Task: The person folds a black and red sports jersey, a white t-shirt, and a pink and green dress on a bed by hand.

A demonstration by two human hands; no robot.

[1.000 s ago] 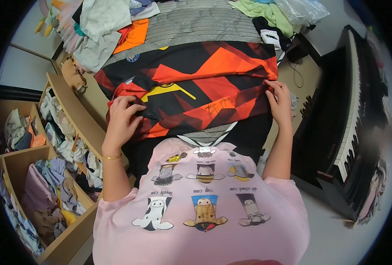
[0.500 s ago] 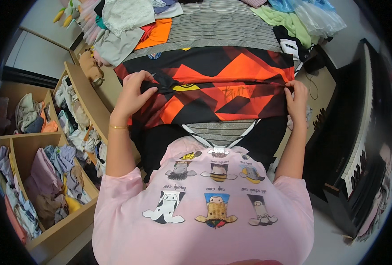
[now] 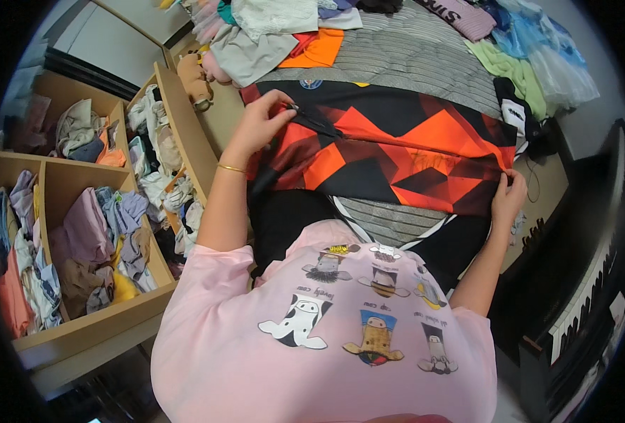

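Note:
A black, red and orange patterned sports shirt (image 3: 397,153) lies spread sideways on the grey quilted mattress in front of me. A crease runs lengthwise along its middle, and a small round badge shows near its far edge. At the shirt's left end, my left hand (image 3: 266,121) pinches black cloth near what looks like the collar. My right hand (image 3: 510,196) is closed on the edge at the right end, its fingertips partly hidden by the fabric. The shirt lies fairly flat between both hands.
Heaped clothes (image 3: 256,53) lie at the mattress's far left. At the far right are a pale green cloth (image 3: 513,74) and clear plastic bags (image 3: 548,53). Open wooden drawers (image 3: 108,321) full of clothes stand left; a black piano keyboard (image 3: 587,296) stands right.
The yellow mark in the middle of the shirt is now covered, and the near part lies flatter. The whole view has turned and shifted; both hands keep hold of the shirt's ends.

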